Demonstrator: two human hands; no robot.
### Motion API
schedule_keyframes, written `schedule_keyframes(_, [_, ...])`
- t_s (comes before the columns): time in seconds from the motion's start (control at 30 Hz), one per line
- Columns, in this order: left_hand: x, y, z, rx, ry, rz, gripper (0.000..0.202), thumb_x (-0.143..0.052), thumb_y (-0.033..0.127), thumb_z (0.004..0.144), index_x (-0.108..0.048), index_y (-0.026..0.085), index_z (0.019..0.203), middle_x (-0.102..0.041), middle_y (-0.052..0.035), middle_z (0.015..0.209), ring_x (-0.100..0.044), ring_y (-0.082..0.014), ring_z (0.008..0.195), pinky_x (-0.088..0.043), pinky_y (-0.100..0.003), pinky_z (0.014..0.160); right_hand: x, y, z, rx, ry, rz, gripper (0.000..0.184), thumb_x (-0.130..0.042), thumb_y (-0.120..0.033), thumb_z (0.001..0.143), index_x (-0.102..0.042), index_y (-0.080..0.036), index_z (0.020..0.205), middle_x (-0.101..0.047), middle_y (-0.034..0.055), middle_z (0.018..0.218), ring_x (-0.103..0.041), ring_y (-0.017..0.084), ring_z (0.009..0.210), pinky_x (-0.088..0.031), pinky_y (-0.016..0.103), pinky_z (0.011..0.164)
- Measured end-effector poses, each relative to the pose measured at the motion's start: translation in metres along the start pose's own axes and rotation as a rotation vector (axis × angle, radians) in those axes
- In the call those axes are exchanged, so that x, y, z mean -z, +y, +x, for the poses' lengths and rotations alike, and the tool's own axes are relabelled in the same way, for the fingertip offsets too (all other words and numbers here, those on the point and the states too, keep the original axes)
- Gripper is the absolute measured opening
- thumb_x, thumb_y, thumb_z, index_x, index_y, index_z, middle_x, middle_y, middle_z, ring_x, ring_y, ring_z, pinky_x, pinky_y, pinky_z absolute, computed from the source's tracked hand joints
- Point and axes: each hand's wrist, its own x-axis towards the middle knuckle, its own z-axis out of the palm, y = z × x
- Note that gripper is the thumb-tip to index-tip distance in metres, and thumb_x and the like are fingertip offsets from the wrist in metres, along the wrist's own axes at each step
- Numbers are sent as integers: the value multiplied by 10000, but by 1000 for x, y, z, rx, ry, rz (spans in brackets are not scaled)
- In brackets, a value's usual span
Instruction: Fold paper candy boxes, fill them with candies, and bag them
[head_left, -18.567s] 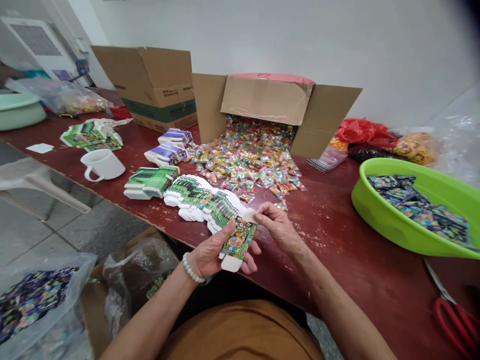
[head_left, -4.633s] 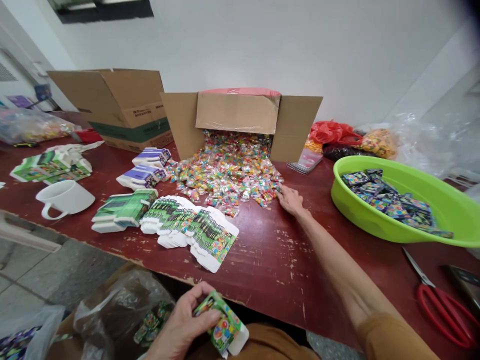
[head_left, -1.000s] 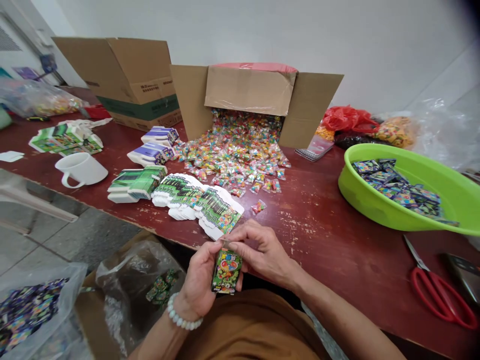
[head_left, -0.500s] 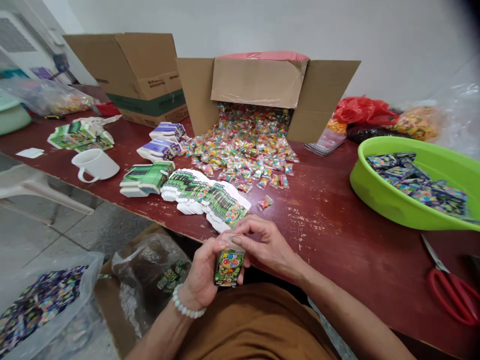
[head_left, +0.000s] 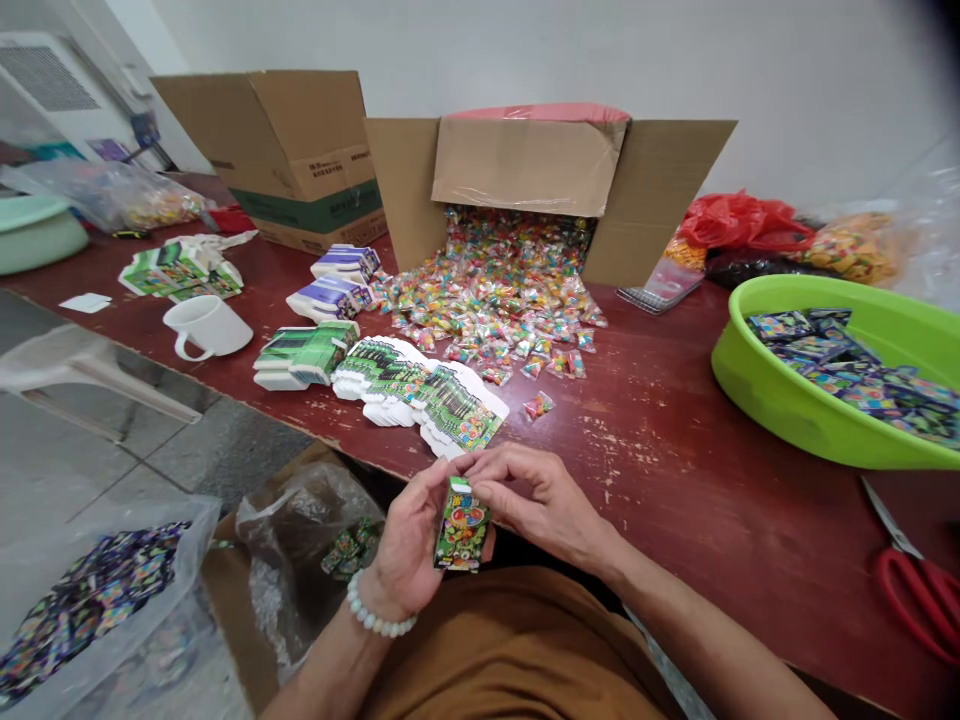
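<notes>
A small green printed candy box (head_left: 460,535) is held upright in front of my body, just off the table edge. My left hand (head_left: 409,540) grips it from the left side, with a pale bead bracelet on the wrist. At the box's top end, my right hand (head_left: 529,495) has its thumb and fingers closed on the flap. Just beyond my hands lies a fanned row of flat green cartons (head_left: 457,400). One wrapped candy packet (head_left: 538,405) lies by itself to the right of them. Behind it, a heap of candy packets (head_left: 495,310) spills from a cardboard box (head_left: 529,165).
A green basin (head_left: 787,425) with small packs stands at right, near red-handled scissors (head_left: 919,600). To the left are a white mug (head_left: 208,328), stacks of purple cartons (head_left: 330,297) and a second cardboard box (head_left: 300,160). Plastic bags of packs (head_left: 97,610) sit below the table edge.
The pale flap on top of the box has folded down, and the box's narrow side now shows. My right hand stays at the top end. The view has shifted slightly left.
</notes>
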Motion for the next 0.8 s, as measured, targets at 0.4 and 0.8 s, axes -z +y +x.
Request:
schedule_keyframes(0.4, [7,-4,6,-40,26,137,517,-494,473,883,-570,120,1252,-690,-72,712,-613,-163,454,-466,-236,373,-3,-3,12,-295,-6,229,200,-661,-360,820,-660,-174,746,-688,42,863,-619,129,622,-513,254,536])
schedule_keyframes(0.8, [6,-4,16,-82,151,-97,312,-499,235,887,-606,160,1171,-713,-49,965,-680,-157,740,-550,-272,709,-21,14,-8,173,-102,-756,956,-794,-340,607,-298,-194,1410,-451,180,1363,-402,354,1206,-312,530,995])
